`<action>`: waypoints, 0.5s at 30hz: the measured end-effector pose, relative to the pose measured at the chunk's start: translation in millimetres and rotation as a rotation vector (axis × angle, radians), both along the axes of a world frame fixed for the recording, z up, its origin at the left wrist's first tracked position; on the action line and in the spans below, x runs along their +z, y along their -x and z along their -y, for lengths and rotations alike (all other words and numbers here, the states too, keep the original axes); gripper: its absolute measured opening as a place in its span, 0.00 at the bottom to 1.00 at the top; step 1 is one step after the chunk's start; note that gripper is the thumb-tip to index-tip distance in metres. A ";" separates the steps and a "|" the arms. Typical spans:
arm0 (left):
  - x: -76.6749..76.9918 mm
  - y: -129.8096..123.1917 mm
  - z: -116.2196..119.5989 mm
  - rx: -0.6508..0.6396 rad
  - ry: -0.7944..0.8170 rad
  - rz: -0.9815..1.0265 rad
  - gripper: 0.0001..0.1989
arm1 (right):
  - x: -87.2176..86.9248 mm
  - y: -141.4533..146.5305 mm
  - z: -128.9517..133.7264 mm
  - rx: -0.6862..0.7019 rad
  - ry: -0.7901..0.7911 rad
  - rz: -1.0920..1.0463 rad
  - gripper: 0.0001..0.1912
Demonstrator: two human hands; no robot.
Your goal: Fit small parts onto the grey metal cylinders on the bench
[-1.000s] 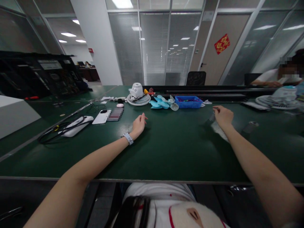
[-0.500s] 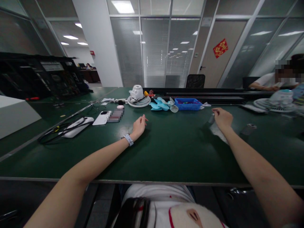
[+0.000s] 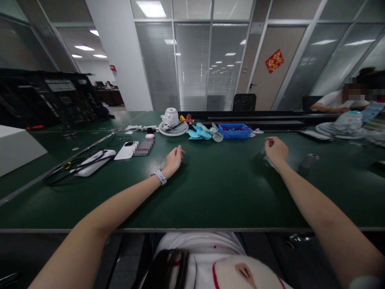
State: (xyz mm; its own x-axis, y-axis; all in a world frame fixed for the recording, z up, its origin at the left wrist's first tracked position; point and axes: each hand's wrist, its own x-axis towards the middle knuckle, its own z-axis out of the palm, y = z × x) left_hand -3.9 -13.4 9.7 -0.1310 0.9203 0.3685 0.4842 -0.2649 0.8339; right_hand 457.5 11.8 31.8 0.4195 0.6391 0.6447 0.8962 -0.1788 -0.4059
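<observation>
- A person's left hand [image 3: 173,159], a watch [image 3: 160,176] at the wrist, rests over the green table [image 3: 210,192], left of centre, fingers loosely bent and nothing visible in them.
- At right, the right hand [image 3: 276,150] hovers with fingers curled downward; whether they grip anything cannot be told.
- A pale, flat item [image 3: 271,163] lies directly beneath the right hand, mostly hidden by it; whether the two touch is unclear.
- Just right of that hand, a grey cylinder [image 3: 309,161] sits on the tabletop, well apart from the left hand.
- Beyond the hands, near the table's far edge, a blue basket [image 3: 235,135] holds small items, with light-blue fan blades [image 3: 199,132] just to its left.
- Farther left, a white fan [image 3: 171,117] stands near the blades.
- On the left side, a white phone [image 3: 125,151] lies beyond a white device [image 3: 95,165] crossed by a black cable [image 3: 56,177].
- At far right, another person in a white sleeve [image 3: 329,98] sits across the table.
</observation>
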 end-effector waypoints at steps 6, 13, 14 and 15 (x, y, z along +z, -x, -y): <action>1.0 -0.8 -0.4 0.018 0.007 -0.023 0.27 | -17.1 4.0 -3.0 0.014 -0.033 -0.002 0.14; 2.0 -1.2 0.7 0.012 0.026 -0.010 0.23 | -22.8 1.5 -5.4 0.027 -0.003 0.026 0.15; 1.5 -1.0 0.3 0.010 0.026 -0.008 0.23 | -23.1 1.2 -5.8 0.022 -0.004 0.021 0.16; 1.0 -0.8 -0.3 0.008 0.024 -0.007 0.23 | -23.4 1.1 -6.3 0.012 -0.006 0.012 0.18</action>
State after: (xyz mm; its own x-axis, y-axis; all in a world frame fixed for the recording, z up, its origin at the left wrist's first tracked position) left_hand -3.2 -13.1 10.7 -0.1362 0.9279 0.3470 0.4921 -0.2406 0.8367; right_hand 456.4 18.1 8.4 0.4042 0.6399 0.6536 0.9030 -0.1656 -0.3964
